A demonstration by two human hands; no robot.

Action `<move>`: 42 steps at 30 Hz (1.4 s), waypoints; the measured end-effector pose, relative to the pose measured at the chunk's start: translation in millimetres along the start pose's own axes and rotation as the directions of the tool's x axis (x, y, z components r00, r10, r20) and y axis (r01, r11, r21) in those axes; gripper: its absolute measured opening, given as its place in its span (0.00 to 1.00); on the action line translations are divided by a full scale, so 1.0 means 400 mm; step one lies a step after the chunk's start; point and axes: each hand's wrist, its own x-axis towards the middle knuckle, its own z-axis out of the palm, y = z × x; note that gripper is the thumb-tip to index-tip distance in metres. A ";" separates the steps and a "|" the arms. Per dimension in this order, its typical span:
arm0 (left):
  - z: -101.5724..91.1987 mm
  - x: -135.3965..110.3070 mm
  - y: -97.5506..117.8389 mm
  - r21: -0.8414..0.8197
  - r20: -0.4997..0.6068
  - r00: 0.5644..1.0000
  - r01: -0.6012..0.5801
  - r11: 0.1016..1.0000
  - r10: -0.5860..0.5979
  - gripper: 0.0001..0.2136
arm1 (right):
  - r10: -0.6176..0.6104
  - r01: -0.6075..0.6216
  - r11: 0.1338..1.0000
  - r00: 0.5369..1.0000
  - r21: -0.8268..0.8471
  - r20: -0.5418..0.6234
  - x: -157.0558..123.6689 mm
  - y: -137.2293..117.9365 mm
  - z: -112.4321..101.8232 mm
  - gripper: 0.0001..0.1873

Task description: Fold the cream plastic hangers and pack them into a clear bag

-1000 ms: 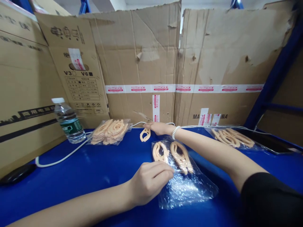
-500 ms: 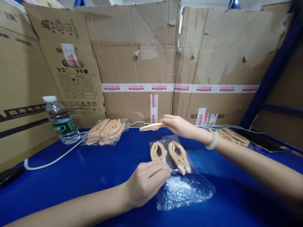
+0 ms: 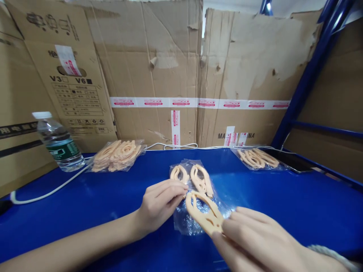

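Note:
A clear plastic bag (image 3: 195, 215) lies on the blue table (image 3: 283, 200) with two peach plastic clips (image 3: 198, 177) inside it. My left hand (image 3: 160, 204) pinches the bag's left edge near its mouth. My right hand (image 3: 255, 241) is close to the camera at the lower right and holds a third peach clip (image 3: 205, 214) by one end, its other end over the bag's opening.
A filled bag of clips (image 3: 116, 155) lies at the back left beside a water bottle (image 3: 58, 141) and a white cable (image 3: 56, 187). Another bag of clips (image 3: 256, 158) lies at the back right. Cardboard walls (image 3: 159, 68) enclose the back; a blue rack post (image 3: 306, 75) stands right.
My right hand picked a loose clip off the table at the back and carried it toward me, down to the bag's mouth. My left hand stayed on the bag.

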 end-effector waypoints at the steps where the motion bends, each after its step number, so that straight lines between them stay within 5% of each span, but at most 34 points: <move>1: -0.001 0.001 0.000 0.002 0.002 1.000 0.006 1.000 -0.006 0.08 | -0.092 0.092 0.996 0.995 -0.013 0.045 0.020 0.003 0.018 0.15; 4: -0.004 0.007 0.002 0.016 0.001 1.000 0.018 1.000 -0.018 0.08 | -0.178 0.186 0.976 0.981 -0.111 0.077 0.059 0.019 0.087 0.13; 10: -0.009 0.017 0.016 0.040 -0.002 1.000 0.007 0.999 -0.007 0.08 | -0.107 0.135 0.940 0.989 -0.314 0.106 0.050 0.025 0.198 0.13; 16: -0.015 0.029 0.020 0.037 0.104 0.994 -0.036 0.999 0.032 0.09 | -0.133 0.137 0.981 0.990 -0.140 0.034 0.003 0.105 0.087 0.15; 20: -0.024 0.038 0.019 0.058 0.141 0.989 -0.041 0.997 0.033 0.10 | 0.000 0.003 1.000 0.945 -0.008 0.326 -0.046 0.174 0.025 0.26; 24: -0.038 0.032 0.017 0.036 0.217 0.975 -0.060 0.998 0.051 0.11 | -0.005 -0.099 0.971 0.899 0.216 0.438 -0.076 0.184 0.036 0.22; 29: -0.042 0.018 0.020 0.048 0.234 0.972 -0.015 0.999 0.003 0.11 | 0.010 -0.120 0.920 0.958 0.373 0.285 -0.070 0.189 0.086 0.05; 33: -0.035 0.014 0.035 0.011 0.221 0.957 0.190 0.982 -0.188 0.06 | 0.213 -0.283 0.798 0.958 0.532 0.190 -0.061 0.196 0.120 0.06; 37: -0.032 0.014 0.047 -0.042 0.243 0.817 0.548 0.836 -0.523 0.03 | 0.421 -0.464 0.622 0.877 0.631 0.230 -0.057 0.191 0.148 0.09; 40: -0.040 0.012 0.044 -0.120 0.322 0.741 0.649 0.751 -0.589 0.08 | 0.510 -0.542 0.507 0.816 0.670 0.273 -0.051 0.189 0.164 0.11; 42: -0.048 0.009 0.040 -0.185 0.375 0.747 0.640 0.746 -0.549 0.12 | 0.551 -0.580 0.438 0.777 0.686 0.305 -0.044 0.190 0.169 0.11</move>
